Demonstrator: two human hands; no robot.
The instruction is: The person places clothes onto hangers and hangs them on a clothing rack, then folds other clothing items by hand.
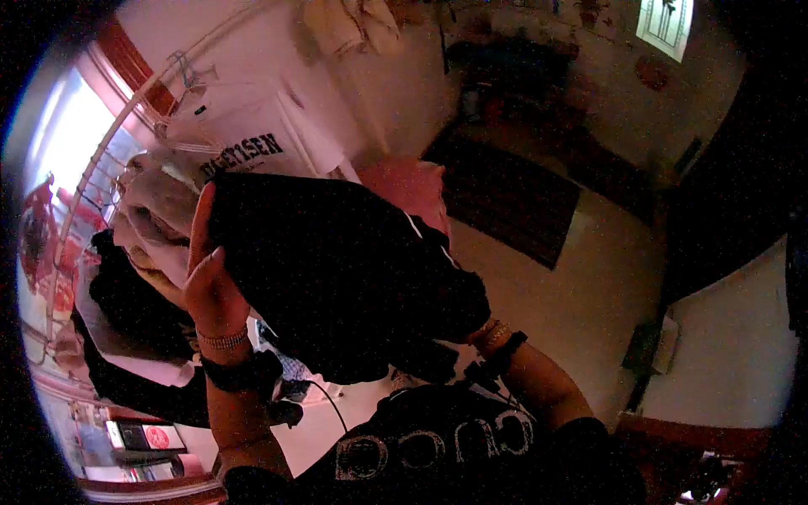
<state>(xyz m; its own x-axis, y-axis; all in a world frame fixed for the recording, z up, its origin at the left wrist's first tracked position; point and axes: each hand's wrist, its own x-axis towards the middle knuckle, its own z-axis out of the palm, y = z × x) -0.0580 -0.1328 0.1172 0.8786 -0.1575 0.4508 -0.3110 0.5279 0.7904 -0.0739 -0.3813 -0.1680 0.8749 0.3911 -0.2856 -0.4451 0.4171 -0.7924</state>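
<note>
A large black garment (328, 261) with a thin white stripe is spread between my two hands in the middle of the view. My left hand (210, 282) holds its left edge, the fingers pointing up along the cloth. At the lower right end, my right hand (481, 330) grips the bunched cloth, its fingers mostly hidden by the fabric. Behind the garment hangs a white T-shirt (252, 126) with dark lettering.
More clothes (156, 210) hang on a curved rail (109, 139) at the left, by a bright window (71, 126). A dark striped mat (513, 198) lies on the floor (547, 311). Shelves (135, 438) are at lower left, and a pink cloth (408, 189) is behind the garment.
</note>
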